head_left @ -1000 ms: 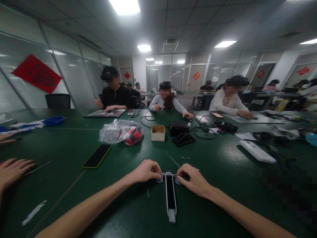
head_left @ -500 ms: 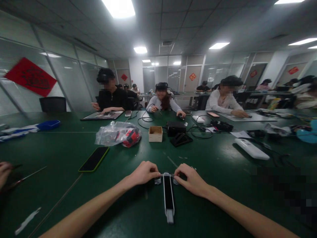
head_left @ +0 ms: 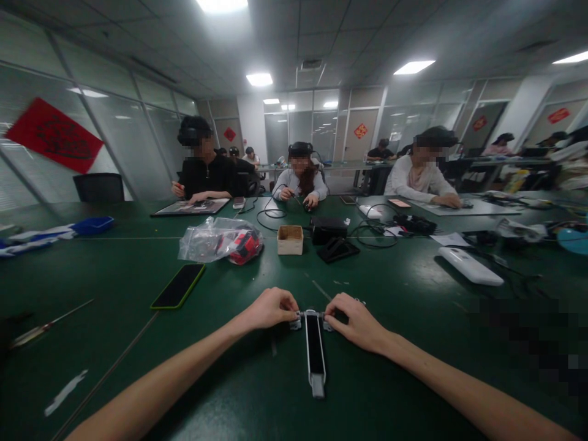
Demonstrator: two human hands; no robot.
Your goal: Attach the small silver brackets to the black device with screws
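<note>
A long, narrow device with a black middle, white sides and a pale grey near end [head_left: 315, 346] lies on the green table, pointing toward me. Small silvery metal brackets flank its far end, the left bracket [head_left: 295, 324] and the right bracket [head_left: 327, 326]. My left hand [head_left: 274, 308] is closed, thumb and fingertips pinching at the left bracket. At the right bracket, my right hand [head_left: 357, 323] pinches in the same way. The fingers hide part of both brackets, so their exact shape cannot be made out.
A green-edged phone [head_left: 178, 286] lies left, with a screwdriver [head_left: 39, 331] farther left. Beyond my hands are a plastic bag [head_left: 206, 239], a small open box [head_left: 290, 240] and a black box [head_left: 328, 228]. A white case [head_left: 469, 266] lies right. Several people sit opposite.
My view has tilted slightly, so the table things sit higher. Both my hands keep their pinch. A co-worker's hand at far left has left view; the person opposite has drawn one hand inward.
</note>
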